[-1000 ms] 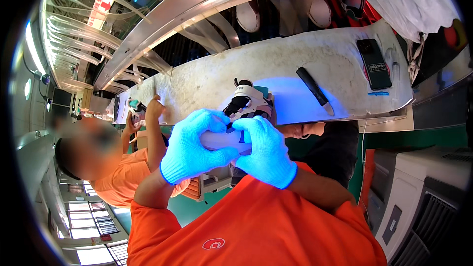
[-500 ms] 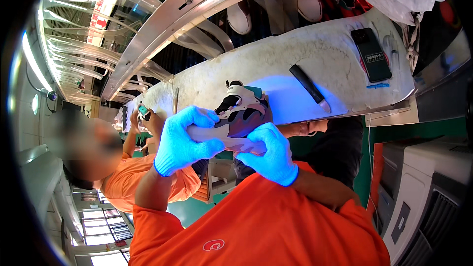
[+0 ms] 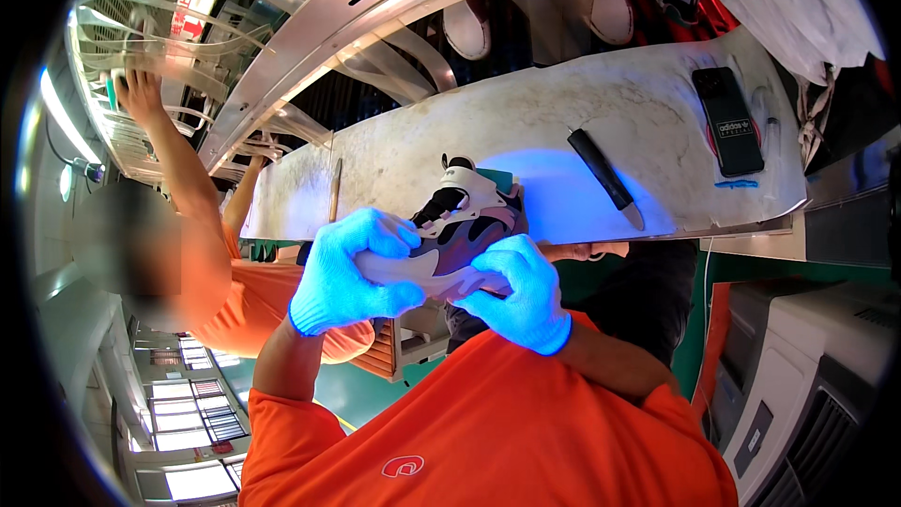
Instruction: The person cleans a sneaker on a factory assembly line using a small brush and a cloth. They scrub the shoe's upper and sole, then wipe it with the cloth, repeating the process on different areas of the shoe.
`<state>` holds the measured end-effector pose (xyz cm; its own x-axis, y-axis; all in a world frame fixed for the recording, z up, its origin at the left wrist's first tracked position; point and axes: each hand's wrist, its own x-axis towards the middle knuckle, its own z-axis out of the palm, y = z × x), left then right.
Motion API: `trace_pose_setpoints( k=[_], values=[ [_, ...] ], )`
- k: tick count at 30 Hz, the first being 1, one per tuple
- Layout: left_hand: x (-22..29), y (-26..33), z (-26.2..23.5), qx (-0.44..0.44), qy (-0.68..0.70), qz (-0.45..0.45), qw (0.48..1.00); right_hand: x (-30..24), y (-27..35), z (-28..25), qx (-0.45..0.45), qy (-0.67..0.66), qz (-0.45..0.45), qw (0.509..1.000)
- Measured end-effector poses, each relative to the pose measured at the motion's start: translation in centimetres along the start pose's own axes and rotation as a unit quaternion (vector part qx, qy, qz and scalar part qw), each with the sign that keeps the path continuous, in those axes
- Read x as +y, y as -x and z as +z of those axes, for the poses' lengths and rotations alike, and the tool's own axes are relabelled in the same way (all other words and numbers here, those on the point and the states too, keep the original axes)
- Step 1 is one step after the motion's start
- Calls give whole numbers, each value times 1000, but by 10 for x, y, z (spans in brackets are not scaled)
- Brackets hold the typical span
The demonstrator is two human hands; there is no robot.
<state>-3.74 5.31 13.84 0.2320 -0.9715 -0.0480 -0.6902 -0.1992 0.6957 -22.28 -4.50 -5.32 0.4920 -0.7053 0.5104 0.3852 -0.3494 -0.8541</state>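
Observation:
Both gloved hands hold a sneaker above the near edge of the bench, its sole turned partly toward me. It has a pale thick sole and a grey, black and cream upper with a teal patch at the collar. My left hand wraps the toe end, thumb on the sole and fingers over the upper. My right hand grips the heel end, thumb along the sole. Both knitted gloves glow blue under the light. Just beyond, a black stick-like tool with a pale tip lies on the bench.
The stained pale bench carries a black phone at right and a thin stick at left. Behind it runs a metal-framed conveyor with plastic strips and shoes. A co-worker in orange reaches toward it at left. A grey machine stands right.
The co-worker's arm has risen toward the conveyor with something small and teal in hand. My grip on the sneaker stays much the same, and the view has shifted slightly.

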Motion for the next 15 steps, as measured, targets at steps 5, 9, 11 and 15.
trace_pose_setpoints(
  k=[5, 9, 11, 15],
  values=[
    [-12, 2, -3, 0, 3, 24, 1000, 0, 3, 3, -6, -13, 46, 999],
    [-16, 2, -4, -6, 22, 35, 999, 0, 6, 6, -6, -11, 93, 996],
    [-18, 2, -5, -2, 24, 26, 999, 2, 1, 5, 1, 4, 42, 999],
    [-19, 4, -4, 15, 37, 5, 999, 7, -4, 3, -26, 86, -89, 992]
  ],
)
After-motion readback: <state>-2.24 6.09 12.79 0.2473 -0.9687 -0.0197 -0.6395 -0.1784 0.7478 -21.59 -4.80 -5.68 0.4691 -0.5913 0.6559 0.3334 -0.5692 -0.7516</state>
